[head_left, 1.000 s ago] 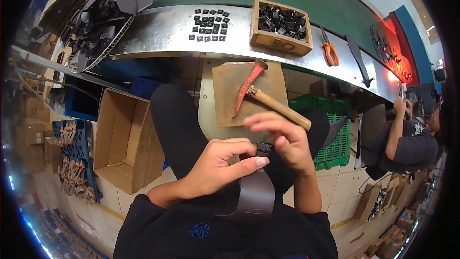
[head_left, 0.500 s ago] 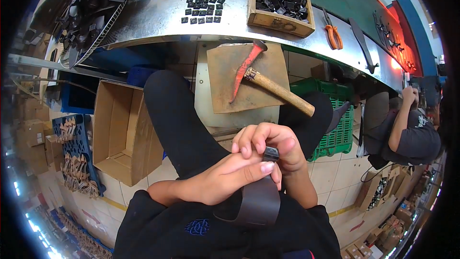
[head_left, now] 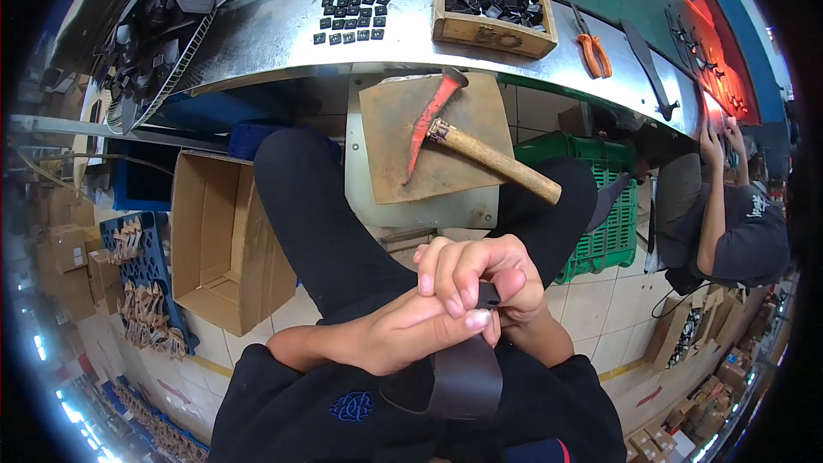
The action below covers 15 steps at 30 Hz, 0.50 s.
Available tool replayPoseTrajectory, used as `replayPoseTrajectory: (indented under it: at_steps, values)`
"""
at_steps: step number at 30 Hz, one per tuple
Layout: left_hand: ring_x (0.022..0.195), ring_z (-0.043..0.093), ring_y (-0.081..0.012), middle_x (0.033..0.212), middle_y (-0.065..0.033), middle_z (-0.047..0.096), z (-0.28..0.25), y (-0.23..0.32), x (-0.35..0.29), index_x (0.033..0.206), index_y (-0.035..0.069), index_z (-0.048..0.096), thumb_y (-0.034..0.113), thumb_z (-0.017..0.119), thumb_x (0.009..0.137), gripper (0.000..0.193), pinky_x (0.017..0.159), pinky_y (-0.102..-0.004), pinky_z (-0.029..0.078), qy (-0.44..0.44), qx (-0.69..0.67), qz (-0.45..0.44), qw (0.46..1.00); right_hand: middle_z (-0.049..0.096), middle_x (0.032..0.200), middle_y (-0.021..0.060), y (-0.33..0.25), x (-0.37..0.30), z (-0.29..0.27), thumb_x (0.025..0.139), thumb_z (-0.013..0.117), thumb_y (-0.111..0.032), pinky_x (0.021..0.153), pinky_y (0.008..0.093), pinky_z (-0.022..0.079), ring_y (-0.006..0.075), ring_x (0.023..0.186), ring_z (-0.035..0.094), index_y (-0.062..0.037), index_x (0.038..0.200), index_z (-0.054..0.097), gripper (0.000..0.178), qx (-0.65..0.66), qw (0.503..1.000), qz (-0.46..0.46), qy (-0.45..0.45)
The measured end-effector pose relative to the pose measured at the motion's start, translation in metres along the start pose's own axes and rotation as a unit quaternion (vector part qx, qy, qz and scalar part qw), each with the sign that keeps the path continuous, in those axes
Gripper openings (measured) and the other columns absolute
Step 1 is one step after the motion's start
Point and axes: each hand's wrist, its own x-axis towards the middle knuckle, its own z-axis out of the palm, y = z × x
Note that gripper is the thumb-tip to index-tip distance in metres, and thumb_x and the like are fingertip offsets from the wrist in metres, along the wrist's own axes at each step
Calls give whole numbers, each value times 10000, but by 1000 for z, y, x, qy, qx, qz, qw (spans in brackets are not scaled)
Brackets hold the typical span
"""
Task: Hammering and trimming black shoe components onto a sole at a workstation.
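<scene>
In front of my belly my left hand [head_left: 403,330] is closed, its thumb pressed along a dark brown leather-like strap [head_left: 467,377] that curves down in a loop. My right hand [head_left: 493,270] is closed over the strap's upper end. Between its thumb and fingers shows part of a small black square piece [head_left: 488,294], which sits at that end; the rest is hidden by fingers. Beyond my hands a hammer [head_left: 497,161], with a worn red head and wooden handle, lies on a brown board [head_left: 390,133] between my knees.
Along the metal-topped bench [head_left: 257,34] are rows of small black pieces [head_left: 354,10], a wooden box [head_left: 497,33] of black parts, orange-handled pliers [head_left: 591,50] and a dark flat strip [head_left: 645,69]. A cardboard box [head_left: 227,240] stands left, a green crate [head_left: 613,223] right. Another person [head_left: 733,223] works at right.
My right fingers have curled further over the black piece, covering more of it. My hands and the strap sit slightly lower in the picture. The other person's arms have reached up toward the bench.
</scene>
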Motion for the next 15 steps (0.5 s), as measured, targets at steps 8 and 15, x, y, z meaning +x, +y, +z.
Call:
replayPoseTrajectory:
  at_steps: [8, 15]
  values:
    - [994, 579, -171, 1062, -102, 619, -1, 5, 4, 1031, 1, 623, 276, 424, 1066, 341, 892, -299, 449, 0, -3, -9, 1000, 647, 847, 80, 1, -3, -5, 972, 528, -590, 988, 435, 409, 249, 945, 596, -64, 887, 640, 545, 32, 999, 25, -17]
    - [946, 588, -163, 1042, -120, 628, 1, 8, 11, 991, 1, 619, 313, 378, 1060, 400, 863, -291, 459, 34, 7, -37, 999, 638, 1147, 186, -7, -7, -36, 985, 603, -452, 1027, 437, 444, 299, 1167, 591, 36, 1136, 662, 514, -123, 991, -27, -33]
